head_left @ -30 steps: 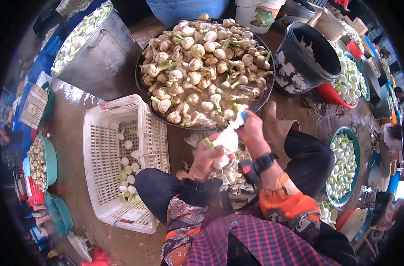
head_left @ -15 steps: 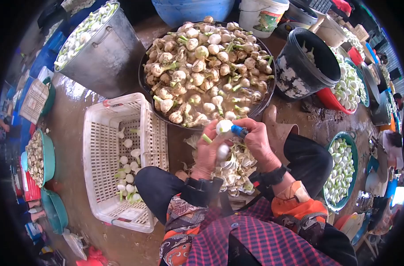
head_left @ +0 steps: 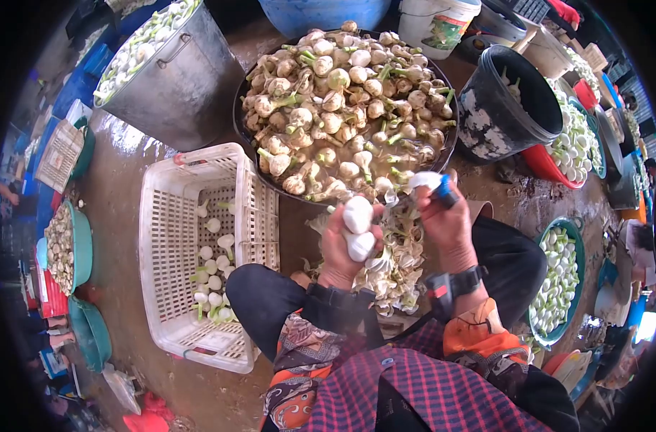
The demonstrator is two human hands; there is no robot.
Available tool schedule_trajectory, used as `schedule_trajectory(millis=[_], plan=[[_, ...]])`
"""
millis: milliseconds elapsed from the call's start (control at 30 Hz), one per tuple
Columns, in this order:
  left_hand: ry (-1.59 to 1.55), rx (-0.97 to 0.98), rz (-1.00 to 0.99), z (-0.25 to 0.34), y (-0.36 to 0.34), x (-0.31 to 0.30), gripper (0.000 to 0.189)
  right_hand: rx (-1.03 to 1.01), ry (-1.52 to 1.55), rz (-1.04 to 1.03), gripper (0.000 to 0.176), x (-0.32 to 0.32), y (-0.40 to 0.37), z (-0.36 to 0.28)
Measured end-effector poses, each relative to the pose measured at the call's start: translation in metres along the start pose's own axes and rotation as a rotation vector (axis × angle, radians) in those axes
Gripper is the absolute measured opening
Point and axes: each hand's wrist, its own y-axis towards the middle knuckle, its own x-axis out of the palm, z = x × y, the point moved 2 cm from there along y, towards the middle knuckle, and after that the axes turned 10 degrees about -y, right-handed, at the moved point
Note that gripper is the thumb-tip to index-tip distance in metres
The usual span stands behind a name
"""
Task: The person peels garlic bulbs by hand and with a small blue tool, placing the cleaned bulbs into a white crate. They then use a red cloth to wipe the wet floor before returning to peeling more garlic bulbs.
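Note:
My left hand is closed round two peeled white garlic bulbs, the upper bulb resting above the lower bulb. To its right, my right hand is closed on a small blue-handled tool, its blade not clearly visible. A blurred white piece, apparently garlic skin, is at those same fingertips. Beneath both hands lies a heap of pale peelings. Just beyond them, unpeeled muddy garlic bulbs fill a wide dark basin holding brownish water.
On the left stands a white plastic crate with peeled garlic inside. A metal pot full of garlic is behind it. A black bucket and a green basin of peeled garlic are on the right. The floor looks wet.
My right hand has moved up and right, away from the bulbs, with the tool and a white piece. My left hand has turned, showing both bulbs more fully.

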Motion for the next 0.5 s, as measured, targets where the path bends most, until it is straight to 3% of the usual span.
schedule_trajectory(millis=[33,133,233,333,367,400,433,467,500], plan=[[-0.046,0.008,0.006,0.003,0.0,0.0,0.041,-0.077,-0.053,0.129,0.023,-0.015,0.002,-0.008],[-0.131,-0.016,0.025,0.005,0.002,0.005,0.042,0.206,-1.373,0.022,0.025,-0.053,-0.008,0.012],[-0.146,-0.011,0.051,0.005,0.001,0.008,0.043,0.377,-2.498,-0.15,0.034,-0.05,-0.026,0.044],[-0.147,0.151,0.16,0.014,-0.005,0.018,0.042,0.154,-1.761,-0.003,0.026,-0.039,0.003,0.03],[-0.166,0.217,0.136,0.022,-0.008,0.026,0.043,0.127,-1.724,0.048,0.027,-0.027,0.012,0.022],[-0.323,0.237,0.009,0.034,-0.015,0.042,0.047,-0.138,-1.741,0.065,0.023,-0.027,0.025,0.017],[-0.328,0.334,-0.157,0.052,-0.024,0.06,0.056,-0.177,-1.728,0.073,0.023,-0.025,0.04,0.013],[-0.415,0.536,-0.122,0.064,-0.043,0.088,0.068,-0.21,-1.713,0.078,0.023,-0.025,0.054,0.01],[-0.491,0.583,-0.192,0.079,-0.06,0.109,0.079,-0.196,-1.688,0.072,0.022,-0.029,0.069,0.012]])
